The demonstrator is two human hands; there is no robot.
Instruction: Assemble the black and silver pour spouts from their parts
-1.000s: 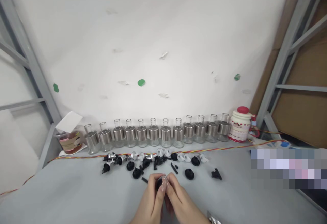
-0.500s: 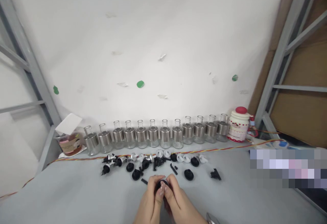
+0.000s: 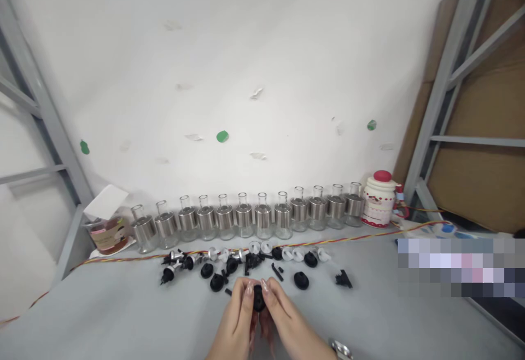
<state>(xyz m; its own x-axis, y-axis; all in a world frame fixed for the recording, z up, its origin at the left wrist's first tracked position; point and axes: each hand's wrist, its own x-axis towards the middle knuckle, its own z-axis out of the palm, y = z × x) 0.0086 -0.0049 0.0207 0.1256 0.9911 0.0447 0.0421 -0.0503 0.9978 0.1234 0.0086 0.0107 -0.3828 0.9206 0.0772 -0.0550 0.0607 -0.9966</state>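
Observation:
Between my two hands is a dark round black cap (image 3: 258, 297), held near the front middle of the grey table. My left hand (image 3: 240, 311) grips its left side, thumb and fingers pressed on it. From the right, my right hand (image 3: 281, 309) holds the same cap, thumb near the top edge. Fingers hide the cap's sides and underside. Just beyond the hands lie several black domed caps (image 3: 301, 280), clear plastic discs with stems (image 3: 298, 255), metal-and-black spouts (image 3: 169, 273) and small black strips (image 3: 277, 272).
A row of glass bottles with steel sleeves (image 3: 263, 218) stands along the wall. A cream jar with red lid (image 3: 378, 204) is at its right end, a labelled tub (image 3: 109, 236) at its left. Twisted wires (image 3: 348, 241) cross the table. Something shiny and metallic (image 3: 341, 348) shows by my right forearm.
The black cap has been turned in my hands, so more of its dark face shows. My thumbs have moved up and apart. The view has shifted slightly.

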